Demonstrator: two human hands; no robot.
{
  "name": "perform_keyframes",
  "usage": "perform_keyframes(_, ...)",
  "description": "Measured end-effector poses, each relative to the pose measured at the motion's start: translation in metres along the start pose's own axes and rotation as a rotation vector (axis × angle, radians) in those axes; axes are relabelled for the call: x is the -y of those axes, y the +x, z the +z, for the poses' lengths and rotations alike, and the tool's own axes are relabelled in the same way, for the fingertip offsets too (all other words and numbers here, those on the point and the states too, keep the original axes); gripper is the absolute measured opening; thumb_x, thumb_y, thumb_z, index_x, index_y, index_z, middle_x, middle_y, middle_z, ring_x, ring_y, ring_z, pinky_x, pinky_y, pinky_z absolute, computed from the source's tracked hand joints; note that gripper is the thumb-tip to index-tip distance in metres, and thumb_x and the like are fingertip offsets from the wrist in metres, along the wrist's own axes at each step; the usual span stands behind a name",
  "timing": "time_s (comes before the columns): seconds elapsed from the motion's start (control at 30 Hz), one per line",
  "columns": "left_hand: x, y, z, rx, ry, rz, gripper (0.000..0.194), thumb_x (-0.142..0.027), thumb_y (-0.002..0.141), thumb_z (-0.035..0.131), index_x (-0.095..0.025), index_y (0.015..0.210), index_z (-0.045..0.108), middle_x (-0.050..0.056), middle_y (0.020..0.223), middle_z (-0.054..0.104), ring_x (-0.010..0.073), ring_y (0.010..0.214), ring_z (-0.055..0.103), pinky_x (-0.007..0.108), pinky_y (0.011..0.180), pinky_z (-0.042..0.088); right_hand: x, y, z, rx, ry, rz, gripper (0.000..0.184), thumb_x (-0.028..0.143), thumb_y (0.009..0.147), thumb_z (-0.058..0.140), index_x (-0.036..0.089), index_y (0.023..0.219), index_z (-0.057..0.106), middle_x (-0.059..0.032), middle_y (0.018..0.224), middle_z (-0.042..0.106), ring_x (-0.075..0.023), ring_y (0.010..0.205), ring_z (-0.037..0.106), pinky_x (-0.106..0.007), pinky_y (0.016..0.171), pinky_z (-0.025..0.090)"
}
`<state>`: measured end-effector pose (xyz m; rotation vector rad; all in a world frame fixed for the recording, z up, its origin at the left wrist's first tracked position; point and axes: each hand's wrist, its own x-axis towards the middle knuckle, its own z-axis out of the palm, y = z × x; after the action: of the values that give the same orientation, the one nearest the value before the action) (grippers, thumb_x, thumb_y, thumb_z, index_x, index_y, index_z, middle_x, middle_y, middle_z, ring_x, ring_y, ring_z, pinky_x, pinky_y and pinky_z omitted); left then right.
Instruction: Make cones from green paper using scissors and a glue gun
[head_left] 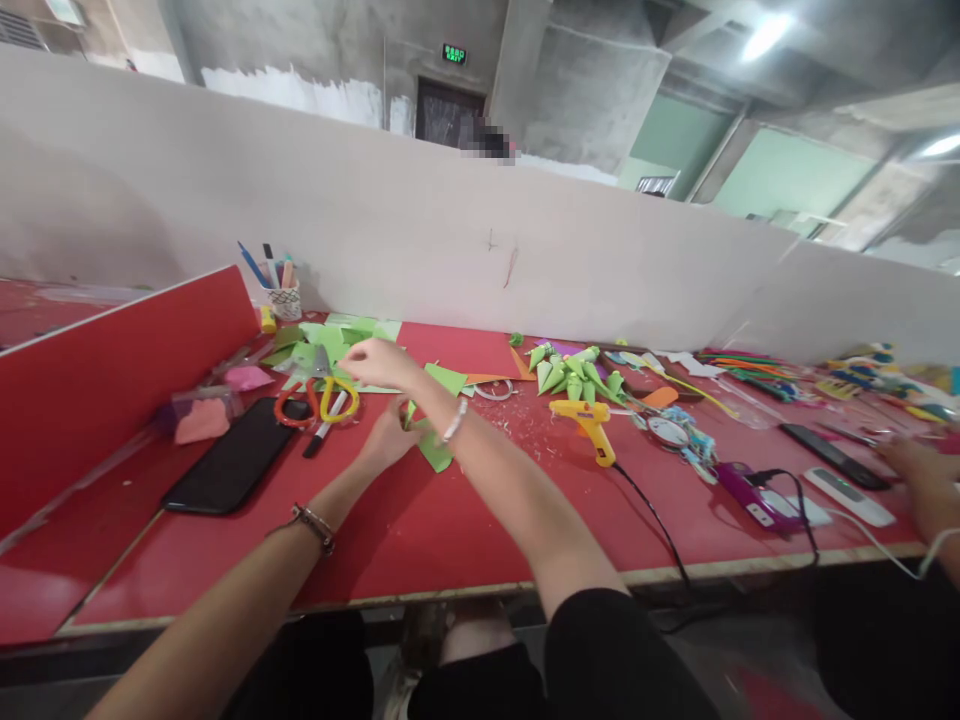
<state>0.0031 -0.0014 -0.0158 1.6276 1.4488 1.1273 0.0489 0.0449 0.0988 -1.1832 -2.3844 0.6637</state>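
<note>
My left hand (386, 440) rests on the red table (420, 540) with its fingers closed on a small folded piece of green paper (436, 452). My right arm crosses over it, and my right hand (377, 364) hovers above loose green paper sheets (330, 338), fingers bent together; whether it holds anything is unclear. Just left of both hands lie scissors with orange and yellow handles (315, 400) and a black marker (328, 424).
A black phone (232, 460) lies at the left by a red divider (112, 380). Green paper cones (574, 375), a corded yellow glue gun (590, 422), a purple device (754, 495) and remotes lie to the right. Another person's hand (919, 470) is at the far right. A pen cup (283, 296) stands at the back.
</note>
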Motion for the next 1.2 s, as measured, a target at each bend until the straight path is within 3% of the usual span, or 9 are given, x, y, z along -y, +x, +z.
perform_keyframes(0.13, -0.011, -0.002, 0.002, -0.064, 0.153, 0.003, 0.067, -0.029, 0.064, 0.064, -0.015, 0.122, 0.034, 0.000, 0.073, 0.054, 0.0196, 0.070, 0.054, 0.030, 0.060, 0.041, -0.049, -0.066, -0.017, -0.206, -0.020, 0.021, 0.030, 0.042, 0.076, 0.051, 0.017, 0.091, 0.057, -0.0034, 0.081, 0.062, -0.0139, 0.072, 0.058, -0.024, 0.064, 0.043)
perform_keyframes(0.27, -0.021, -0.004, 0.013, -0.025, 0.194, 0.086, 0.071, -0.027, 0.066, 0.059, -0.015, 0.126, 0.026, 0.000, 0.073, 0.054, 0.0185, 0.069, 0.054, 0.028, 0.060, 0.039, -0.087, -0.110, -0.004, -0.162, 0.213, 0.043, 0.027, 0.029, 0.077, 0.052, 0.016, 0.100, 0.051, -0.0040, 0.089, 0.060, -0.0102, 0.068, 0.057, -0.022, 0.063, 0.045)
perform_keyframes(0.4, -0.033, -0.005, 0.024, 0.109, 0.077, 0.136, 0.069, -0.029, 0.064, 0.060, -0.014, 0.124, 0.029, 0.003, 0.083, 0.056, 0.0168, 0.073, 0.054, 0.027, 0.065, 0.041, -0.102, -0.119, -0.001, -0.220, 0.432, 0.059, 0.018, 0.019, 0.079, 0.043, 0.015, 0.095, 0.051, -0.0022, 0.082, 0.058, -0.0088, 0.066, 0.057, -0.022, 0.065, 0.047)
perform_keyframes(0.5, -0.041, -0.007, 0.027, 0.283, -0.245, 0.023, 0.066, -0.036, 0.067, 0.058, -0.017, 0.123, 0.030, 0.003, 0.086, 0.057, 0.0143, 0.074, 0.055, 0.026, 0.067, 0.043, -0.109, -0.121, -0.008, -0.272, 0.475, 0.051, 0.016, 0.016, 0.078, 0.042, 0.017, 0.090, 0.052, -0.0020, 0.085, 0.058, -0.0099, 0.073, 0.058, -0.022, 0.068, 0.048)
perform_keyframes(0.6, -0.043, -0.009, 0.029, 0.415, -0.523, -0.143, 0.052, -0.049, 0.074, 0.047, -0.015, 0.113, 0.042, 0.004, 0.080, 0.058, 0.0118, 0.061, 0.054, 0.025, 0.058, 0.042, -0.118, -0.127, -0.012, -0.296, 0.520, 0.058, 0.018, 0.014, 0.078, 0.041, 0.018, 0.092, 0.051, -0.0024, 0.091, 0.058, -0.0093, 0.073, 0.058, -0.021, 0.066, 0.048)
perform_keyframes(0.73, -0.038, -0.011, 0.029, 0.506, -0.590, -0.178, 0.045, -0.052, 0.081, 0.035, -0.014, 0.093, 0.054, 0.004, 0.073, 0.057, 0.0082, 0.049, 0.044, 0.023, 0.049, 0.038, -0.126, -0.135, -0.010, -0.321, 0.505, 0.045, 0.022, 0.016, 0.080, 0.038, 0.020, 0.100, 0.047, -0.0024, 0.091, 0.056, -0.0091, 0.066, 0.058, -0.020, 0.057, 0.047)
perform_keyframes(0.9, -0.031, -0.013, 0.029, 0.458, -0.397, -0.103, 0.046, -0.054, 0.082, 0.032, -0.016, 0.077, 0.057, -0.001, 0.056, 0.048, 0.0090, 0.046, 0.037, 0.023, 0.048, 0.036, -0.123, -0.142, -0.008, -0.322, 0.260, 0.011, 0.036, 0.013, 0.083, 0.033, 0.024, 0.114, 0.047, -0.0032, 0.098, 0.056, -0.0099, 0.072, 0.059, -0.023, 0.066, 0.048)
perform_keyframes(1.03, -0.028, -0.014, 0.033, 0.359, -0.291, -0.173, 0.044, -0.057, 0.078, 0.036, -0.017, 0.077, 0.056, 0.000, 0.057, 0.050, 0.0127, 0.053, 0.046, 0.023, 0.049, 0.039, -0.120, -0.146, -0.009, -0.310, 0.060, -0.096, 0.037, 0.014, 0.085, 0.035, 0.027, 0.116, 0.050, -0.0035, 0.096, 0.057, -0.0129, 0.082, 0.055, -0.025, 0.070, 0.046)
perform_keyframes(1.2, -0.025, -0.013, 0.036, 0.291, -0.199, -0.173, 0.042, -0.055, 0.076, 0.039, -0.017, 0.070, 0.055, 0.001, 0.055, 0.050, 0.0129, 0.052, 0.048, 0.022, 0.045, 0.036, -0.123, -0.147, -0.007, -0.291, 0.044, -0.119, 0.034, 0.016, 0.083, 0.039, 0.024, 0.115, 0.047, -0.0041, 0.100, 0.056, -0.0132, 0.086, 0.054, -0.025, 0.074, 0.045)
